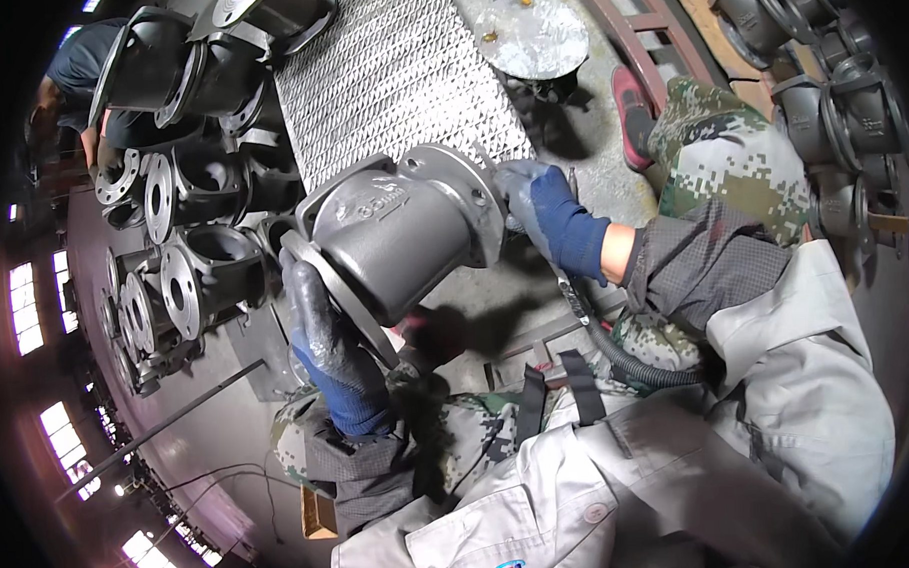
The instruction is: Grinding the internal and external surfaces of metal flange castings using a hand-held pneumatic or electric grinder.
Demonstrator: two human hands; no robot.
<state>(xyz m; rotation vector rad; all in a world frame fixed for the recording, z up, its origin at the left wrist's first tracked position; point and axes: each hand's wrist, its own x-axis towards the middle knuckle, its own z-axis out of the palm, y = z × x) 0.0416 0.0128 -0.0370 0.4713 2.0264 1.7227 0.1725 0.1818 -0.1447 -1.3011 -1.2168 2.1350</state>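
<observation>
Head view, and smack in the middle there's 1 gray metal pipe fitting (403,241), tilted, held between 2 gloved hands. Left hand (321,334) has its fingers laid along the fitting's left rim, but the thumb is hidden, so I can't tell if it's clamped on or just bracing. Right hand (552,205) is curled up against the fitting's right rim, with the fingertips tucked out of sight; can't say if they're closed on the rim or on something else. 1 black ribbed hose (648,375) runs below and right of the fitting, and where its upper end goes is hard to make out.

Just beyond the fitting: 1 metal mesh (387,66), partly covered by it. Farther off, to the right, 1 round metal plate (541,41) and 1 red shoe (629,113).

Left of the fitting I count at least 8 similar castings (242,266), overlapping too much for an exact number. Well right of it, at least 5 more (801,114), some cut off by the dark lens edge. Far upper left of it, 1 other person (86,61), head hidden.
</observation>
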